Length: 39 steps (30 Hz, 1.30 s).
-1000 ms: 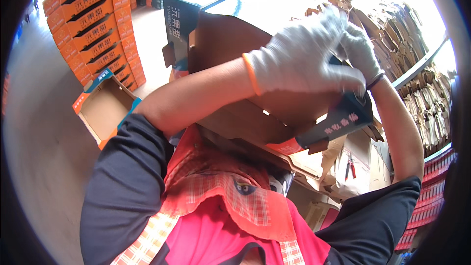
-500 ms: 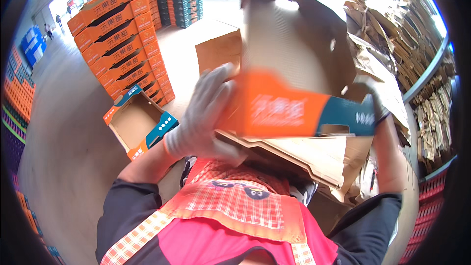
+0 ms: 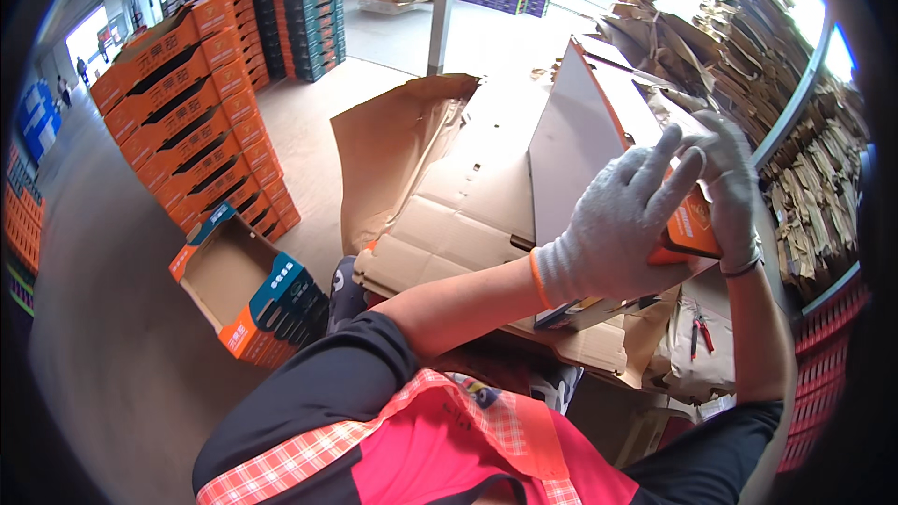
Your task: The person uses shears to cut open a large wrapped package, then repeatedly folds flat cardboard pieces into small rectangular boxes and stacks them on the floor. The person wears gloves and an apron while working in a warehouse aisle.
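Note:
A cardboard box (image 3: 580, 122) with a pale outer face and orange edges stands tipped on its side over a pile of flat brown cardboard blanks (image 3: 468, 224). My left hand (image 3: 622, 220), in a grey-white glove, reaches across to its orange end with the fingers stretched out and apart. At that same end my right hand (image 3: 734, 187), also gloved and slightly blurred, curls over the wall from the right. The fingers of both hands nearly meet there. Part of the orange wall is hidden behind my hands.
Folded orange boxes (image 3: 182, 103) rise in a tall stack at left, with a lower stack of orange-and-teal boxes (image 3: 248, 285) nearer me. Bundled brown cardboard (image 3: 814, 196) fills the right. Red-handled pliers (image 3: 700, 332) lie on brown paper. A metal post (image 3: 443, 9) stands behind.
The box has gone from open side facing me to tipped on its side, farther right. My left hand has crossed rightward to its orange end, beside my right hand.

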Available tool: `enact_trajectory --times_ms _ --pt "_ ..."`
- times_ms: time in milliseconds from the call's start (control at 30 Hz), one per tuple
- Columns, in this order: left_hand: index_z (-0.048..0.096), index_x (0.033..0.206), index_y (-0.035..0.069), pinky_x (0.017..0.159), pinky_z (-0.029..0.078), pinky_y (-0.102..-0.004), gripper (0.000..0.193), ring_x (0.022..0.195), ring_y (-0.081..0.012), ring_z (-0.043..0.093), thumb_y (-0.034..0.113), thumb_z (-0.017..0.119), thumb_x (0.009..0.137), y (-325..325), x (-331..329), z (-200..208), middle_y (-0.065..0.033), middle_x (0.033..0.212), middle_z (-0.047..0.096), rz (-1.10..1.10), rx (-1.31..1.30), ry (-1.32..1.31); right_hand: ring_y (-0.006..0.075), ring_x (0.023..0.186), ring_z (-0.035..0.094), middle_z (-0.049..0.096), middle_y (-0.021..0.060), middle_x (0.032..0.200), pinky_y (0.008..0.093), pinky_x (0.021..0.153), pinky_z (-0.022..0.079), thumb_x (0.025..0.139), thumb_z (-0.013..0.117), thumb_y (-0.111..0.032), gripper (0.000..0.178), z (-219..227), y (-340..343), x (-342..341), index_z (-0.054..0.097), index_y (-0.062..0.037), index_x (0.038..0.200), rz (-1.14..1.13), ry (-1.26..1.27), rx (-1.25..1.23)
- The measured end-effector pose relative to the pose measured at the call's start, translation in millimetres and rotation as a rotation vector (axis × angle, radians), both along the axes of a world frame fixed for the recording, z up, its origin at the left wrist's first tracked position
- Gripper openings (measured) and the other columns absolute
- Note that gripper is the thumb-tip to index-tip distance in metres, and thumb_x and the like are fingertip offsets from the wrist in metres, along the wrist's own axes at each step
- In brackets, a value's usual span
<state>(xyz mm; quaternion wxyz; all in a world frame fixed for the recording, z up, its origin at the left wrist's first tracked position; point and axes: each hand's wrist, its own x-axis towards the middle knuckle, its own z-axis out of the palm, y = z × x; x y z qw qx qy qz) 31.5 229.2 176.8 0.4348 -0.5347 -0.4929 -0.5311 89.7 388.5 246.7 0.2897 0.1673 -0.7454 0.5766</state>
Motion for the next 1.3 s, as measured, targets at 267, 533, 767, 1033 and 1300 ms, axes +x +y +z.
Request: enact_trajectory --times_ms 267,533,767,1033,1300 --pt "-0.007 0.151 0.001 0.113 0.014 -0.058 0.141 0.143 -0.0515 0.003 0.051 0.085 0.057 7 9 -25 -0.0372 0.152 -0.002 -0.1 0.032 -0.316 0.0121 0.07 0.053 0.057 0.0026 0.072 0.0292 0.064 0.043 0.069 0.068 -0.039 0.032 52 -47 -2 0.061 -0.0093 0.078 -0.358 -0.653 0.786" --pt "0.0 0.15 -0.002 0.116 0.006 -0.0516 0.137 0.143 -0.0483 0.002 0.052 0.083 0.056 2 9 -51 -0.032 0.152 0.007 -0.267 -0.332 -0.601 0.0215 0.064 0.055 0.054 0.0112 0.067 0.0354 0.065 0.047 0.079 0.059 -0.016 0.015 40 -69 -35 0.053 -0.0023 0.077 -0.185 -0.366 0.991" --pt "0.025 0.145 0.002 0.114 0.018 -0.0526 0.11 0.137 -0.0484 0.021 0.042 0.083 0.061 -46 -3 -49 -0.0281 0.147 0.025 -0.392 -0.14 -0.525 0.0257 0.078 0.064 0.063 0.0095 0.082 0.0363 0.07 0.051 0.082 0.068 -0.021 0.029 23 -142 -69 0.063 -0.0066 0.106 0.035 -0.026 1.056" --pt "0.054 0.125 0.004 0.104 0.039 -0.0471 0.058 0.122 -0.0371 0.051 0.023 0.077 0.074 -226 -50 -113 -0.0201 0.13 0.053 0.118 -0.157 -0.341 0.0225 0.121 0.048 0.052 0.011 0.127 0.0402 0.105 0.033 0.067 0.084 -0.034 0.09 -5 -155 -41 0.042 0.0021 0.137 0.25 -0.294 0.531" --pt "0.033 0.143 -0.005 0.116 0.019 -0.0471 0.085 0.141 -0.0393 0.025 0.044 0.064 0.081 -414 28 -321 -0.0273 0.15 0.026 1.317 -0.672 -1.104 0.04 0.108 0.053 0.053 0.0231 0.119 0.0495 0.091 0.042 0.059 0.082 -0.034 0.097 -140 -168 -86 0.038 0.0057 0.136 0.178 -0.106 1.331"
